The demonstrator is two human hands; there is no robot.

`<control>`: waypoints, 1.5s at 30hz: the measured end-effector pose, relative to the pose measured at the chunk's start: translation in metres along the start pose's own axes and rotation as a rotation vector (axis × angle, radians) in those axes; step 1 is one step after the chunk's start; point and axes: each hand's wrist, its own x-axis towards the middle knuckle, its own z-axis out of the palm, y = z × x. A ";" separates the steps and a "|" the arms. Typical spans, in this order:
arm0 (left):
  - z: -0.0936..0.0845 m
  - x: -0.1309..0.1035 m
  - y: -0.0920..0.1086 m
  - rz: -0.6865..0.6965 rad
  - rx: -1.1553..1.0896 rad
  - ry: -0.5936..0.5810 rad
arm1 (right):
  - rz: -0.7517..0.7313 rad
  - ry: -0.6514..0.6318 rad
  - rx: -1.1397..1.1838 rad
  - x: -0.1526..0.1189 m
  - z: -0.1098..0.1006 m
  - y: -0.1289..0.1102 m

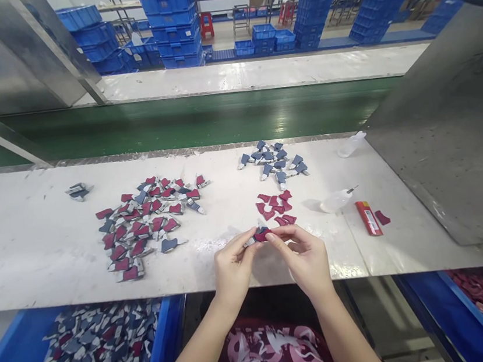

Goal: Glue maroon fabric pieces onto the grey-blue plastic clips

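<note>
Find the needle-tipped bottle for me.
In the head view, the bottle is on the white table, right of the maroon pieces, just left of the red item and beyond the right hand.

The maroon piece [263,235] you hold looks matt. Your bench [33,247] is smooth, glossy near its front edge; toward its right end you have a smudged metal panel [449,120] and a translucent plastic bottle [335,201]; past its far edge, a shiny green belt [216,116].
</note>
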 end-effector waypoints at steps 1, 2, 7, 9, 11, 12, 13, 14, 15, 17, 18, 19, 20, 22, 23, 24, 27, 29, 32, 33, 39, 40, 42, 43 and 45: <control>0.000 -0.001 0.001 0.002 -0.004 0.004 | -0.010 0.000 -0.010 -0.001 0.000 -0.001; 0.001 -0.002 0.001 0.001 -0.006 0.007 | -0.019 -0.001 -0.019 -0.001 -0.001 -0.001; 0.002 -0.005 -0.001 -0.021 -0.027 0.022 | -0.037 0.007 -0.049 -0.003 -0.001 -0.005; 0.003 -0.006 0.000 -0.024 -0.032 0.018 | -0.041 0.017 -0.053 -0.003 -0.001 -0.005; 0.003 -0.006 0.002 -0.032 -0.041 0.011 | -0.052 0.028 -0.057 -0.004 0.000 -0.003; 0.003 -0.006 0.004 -0.041 -0.051 0.010 | -0.066 0.031 -0.065 -0.004 0.000 -0.002; 0.004 -0.006 0.006 -0.052 -0.063 0.011 | -0.085 0.032 -0.079 -0.004 0.000 -0.001; 0.004 -0.006 0.009 -0.060 -0.076 0.015 | -0.108 0.032 -0.095 -0.005 0.000 0.000; 0.005 -0.006 0.011 -0.065 -0.089 0.021 | -0.135 0.031 -0.111 -0.005 0.000 0.001; 0.006 -0.005 0.016 -0.066 -0.111 0.042 | -0.191 0.033 -0.141 -0.006 0.001 0.002; 0.006 -0.005 0.018 -0.066 -0.121 0.053 | -0.219 0.038 -0.153 -0.006 0.001 0.002; 0.007 -0.005 0.020 -0.069 -0.132 0.063 | -0.249 0.044 -0.162 -0.007 0.001 0.002; 0.007 -0.005 0.021 -0.074 -0.143 0.072 | -0.279 0.050 -0.171 -0.007 0.002 0.001; 0.008 -0.005 0.023 -0.084 -0.157 0.081 | -0.338 0.061 -0.197 -0.009 0.002 -0.001; 0.008 -0.006 0.024 -0.088 -0.160 0.084 | -0.367 0.070 -0.218 -0.009 0.003 -0.002; 0.008 -0.006 0.024 -0.091 -0.159 0.087 | -0.396 0.086 -0.243 -0.010 0.003 -0.003; 0.008 -0.007 0.025 -0.102 -0.152 0.100 | -0.468 0.136 -0.303 -0.011 0.004 -0.005; 0.008 -0.007 0.026 -0.106 -0.157 0.104 | -0.465 0.139 -0.276 -0.011 0.004 -0.005; 0.007 -0.008 0.030 -0.100 -0.179 0.086 | -0.315 0.081 -0.132 -0.008 0.001 -0.005; 0.007 -0.009 0.032 -0.096 -0.186 0.074 | -0.247 0.045 -0.081 -0.007 -0.001 -0.005; 0.007 -0.016 0.043 -0.028 -0.207 0.005 | -0.074 -0.278 0.092 -0.001 -0.011 -0.012; 0.008 -0.017 0.043 -0.006 -0.206 -0.001 | -0.089 -0.287 0.093 -0.001 -0.010 -0.014; 0.009 -0.018 0.044 0.027 -0.205 -0.003 | -0.137 -0.248 0.065 -0.005 -0.008 -0.016; 0.010 -0.018 0.044 0.037 -0.203 0.004 | -0.162 -0.213 0.040 -0.007 -0.006 -0.016; 0.011 -0.019 0.044 0.044 -0.194 0.021 | -0.204 -0.135 -0.016 -0.011 -0.002 -0.017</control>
